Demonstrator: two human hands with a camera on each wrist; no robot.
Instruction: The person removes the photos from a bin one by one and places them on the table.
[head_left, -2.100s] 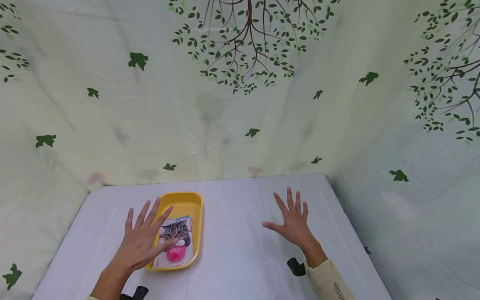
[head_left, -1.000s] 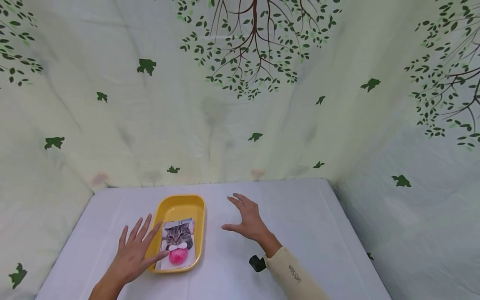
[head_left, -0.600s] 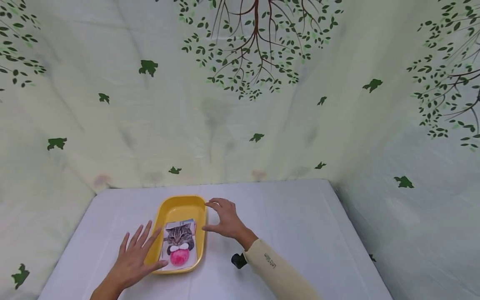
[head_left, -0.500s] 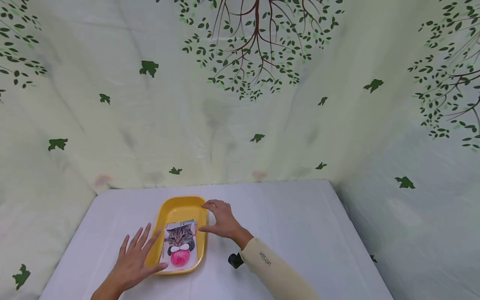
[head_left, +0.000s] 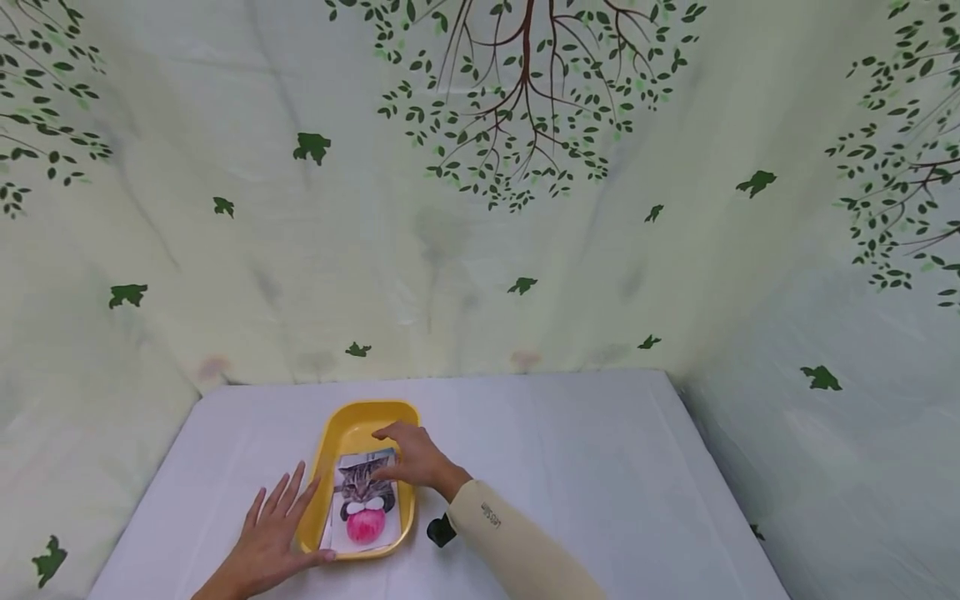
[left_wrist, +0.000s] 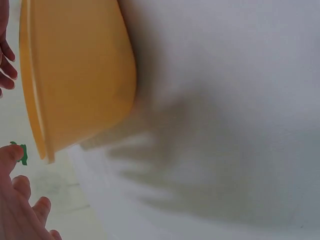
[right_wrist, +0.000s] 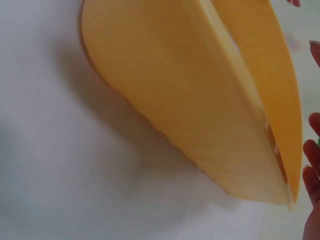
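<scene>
A yellow tray [head_left: 408, 500] sits on the white table, left of centre. In it lies a small stack of picture cards [head_left: 365, 527]; the top one shows a striped cat and a pink ball. My right hand [head_left: 420, 458] reaches over the tray's right rim, thumb and fingers apart above the upper end of the cards, nothing held. My left hand [head_left: 272, 533] hovers with spread fingers beside the tray's left rim, its thumb overlapping the near left corner. In the wrist views, the tray's outer walls [left_wrist: 85, 70] stand close to my fingers [right_wrist: 312, 155].
The white-covered table [head_left: 585, 483] extends to the right of the tray. Behind it hangs a pale cloth backdrop [head_left: 450, 317] printed with branches and leaves. A black wrist camera [head_left: 441, 531] sits at my right sleeve.
My right hand has swept left from the right side of the table to over the tray. My left hand has drawn slightly nearer to me, still spread. The cards lie as before.
</scene>
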